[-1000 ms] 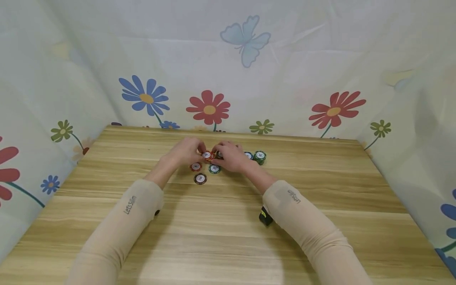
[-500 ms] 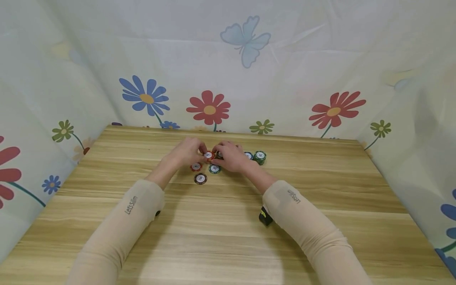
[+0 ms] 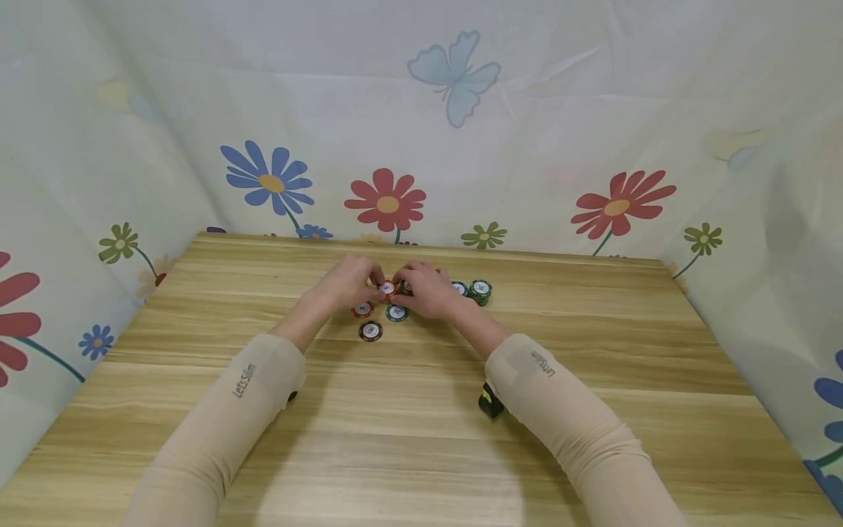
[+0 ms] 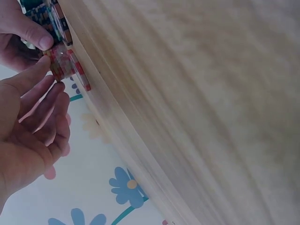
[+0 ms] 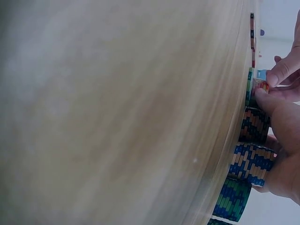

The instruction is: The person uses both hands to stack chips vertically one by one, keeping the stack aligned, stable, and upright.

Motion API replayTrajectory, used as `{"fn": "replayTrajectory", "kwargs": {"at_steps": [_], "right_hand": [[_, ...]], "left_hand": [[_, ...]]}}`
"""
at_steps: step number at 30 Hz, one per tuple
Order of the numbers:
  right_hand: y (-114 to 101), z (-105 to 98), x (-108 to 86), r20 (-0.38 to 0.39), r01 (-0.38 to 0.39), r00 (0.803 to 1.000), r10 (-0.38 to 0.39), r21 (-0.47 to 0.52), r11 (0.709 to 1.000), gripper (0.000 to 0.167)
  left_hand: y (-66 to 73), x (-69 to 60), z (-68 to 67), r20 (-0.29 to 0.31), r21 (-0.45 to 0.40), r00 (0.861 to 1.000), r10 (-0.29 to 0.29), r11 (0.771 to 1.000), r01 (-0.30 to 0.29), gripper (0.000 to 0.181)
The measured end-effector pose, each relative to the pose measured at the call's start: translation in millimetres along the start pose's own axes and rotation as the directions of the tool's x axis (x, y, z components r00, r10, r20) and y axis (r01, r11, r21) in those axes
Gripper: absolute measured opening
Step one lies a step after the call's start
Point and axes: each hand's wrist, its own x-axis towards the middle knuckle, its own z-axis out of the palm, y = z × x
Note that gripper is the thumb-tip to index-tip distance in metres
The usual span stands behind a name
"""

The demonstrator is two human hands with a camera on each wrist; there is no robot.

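Observation:
My left hand [image 3: 352, 282] pinches a stack of red poker chips [image 3: 387, 288] between thumb and fingers. From the other side, the curved fingers and thumb of my right hand [image 3: 426, 289] hold the same stack. Partly under the right hand is a dark chip stack [image 5: 255, 125]. Farther right stand a blue stack [image 5: 252, 164] and a green stack [image 3: 481, 289]. Lying flat in front of the hands are a single red chip [image 3: 362, 309], a green chip [image 3: 396, 313] and a dark brown chip [image 3: 371, 331].
The wooden table [image 3: 395, 439] reaches back to a white cloth wall [image 3: 527, 146] printed with flowers, which also closes both sides. A black piece with a yellow-green mark [image 3: 490, 401] shows beside the right sleeve.
The red stack has shifted slightly right between the hands, and its chips look more evenly lined up. My left hand moved a little right with it; my right hand stayed nearly still.

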Motion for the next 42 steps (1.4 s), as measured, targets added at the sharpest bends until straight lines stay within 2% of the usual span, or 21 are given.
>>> {"fn": "replayTrajectory", "kwargs": {"at_steps": [12, 19, 24, 31, 37, 42], "right_hand": [[2, 0, 0.3, 0.006, 0.009, 1.000, -0.009, 0.004, 1.000, 0.037], [3, 0, 0.4, 0.014, -0.001, 1.000, 0.001, 0.001, 1.000, 0.043], [3, -1, -0.1, -0.011, -0.003, 1.000, 0.004, 0.025, 1.000, 0.048], [5, 1, 0.4, -0.062, 0.003, 0.998, 0.000, 0.038, 0.999, 0.049], [7, -4, 0.0, -0.052, 0.002, 0.999, 0.000, 0.044, 0.999, 0.054], [13, -11, -2.0, -0.023, 0.004, 1.000, -0.003, 0.039, 0.999, 0.059]], "left_hand": [[1.4, -3.3, 0.8, -0.021, 0.007, 1.000, 0.005, 1.000, -0.004, 0.020], [3.0, -11.8, -1.5, -0.032, 0.048, 0.999, 0.000, 0.999, 0.002, 0.024], [10.5, -20.7, -5.0, 0.036, 0.080, 0.999, -0.008, 0.997, 0.005, 0.020], [16.7, -29.2, -5.0, 0.120, 0.134, 0.992, 0.027, 0.990, -0.043, 0.022], [20.3, -35.1, -5.8, 0.205, 0.169, 0.978, -0.027, 0.986, -0.008, 0.027], [22.6, -39.2, -6.4, 0.244, 0.186, 0.968, -0.061, 0.982, 0.015, 0.031]]}}
